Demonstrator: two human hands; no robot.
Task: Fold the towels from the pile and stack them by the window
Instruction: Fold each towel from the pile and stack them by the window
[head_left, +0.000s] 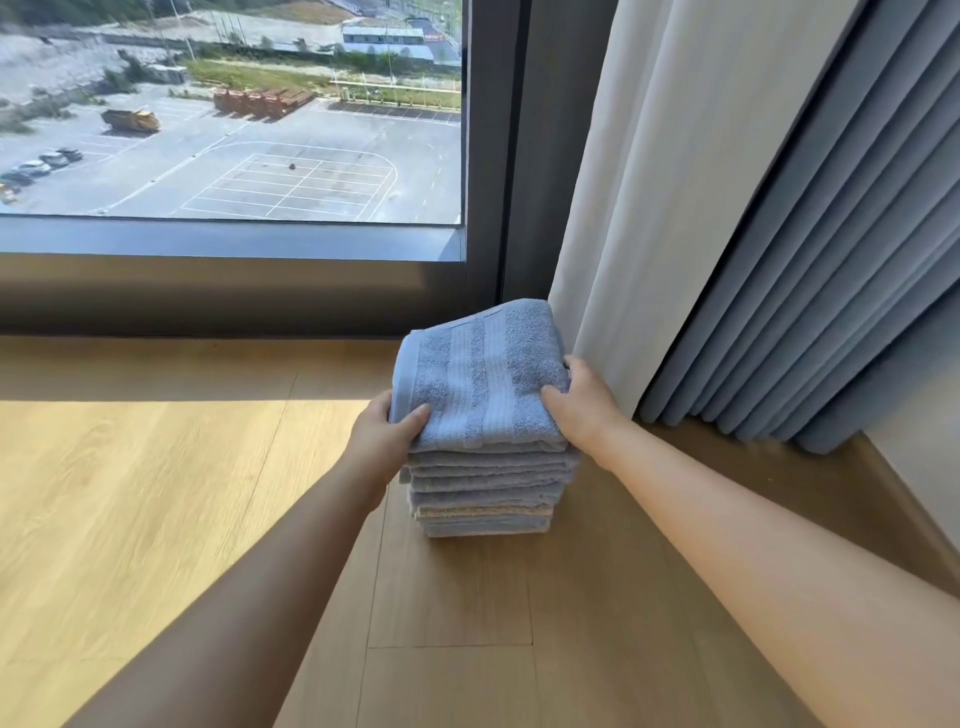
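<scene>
While a person looks down and forward, both bare arms reach out to a folded blue-grey towel lying on top of a stack of folded towels. The left hand grips the towel's near left corner, with the thumb pressed on the top face and the fingers curled around the edge, out of sight. The right hand grips the right side the same way, thumb on top and fingers wrapped over the right edge. A woven band of stripes runs across the towel's middle. Its near edge meets the towel below; whether the far edge is fully down cannot be told.

The stack holds several towels, mostly blue-grey, with one pale beige layer near the bottom. It stands on a light wooden floor, close to a large window with a dark frame, at the corner where the glass ends. A white curtain hangs just beside the stack on its right, with a pleated grey-blue curtain beyond it. Sunlight falls across the floor to the left. Outside, far below, lie a car park and a marked court.
</scene>
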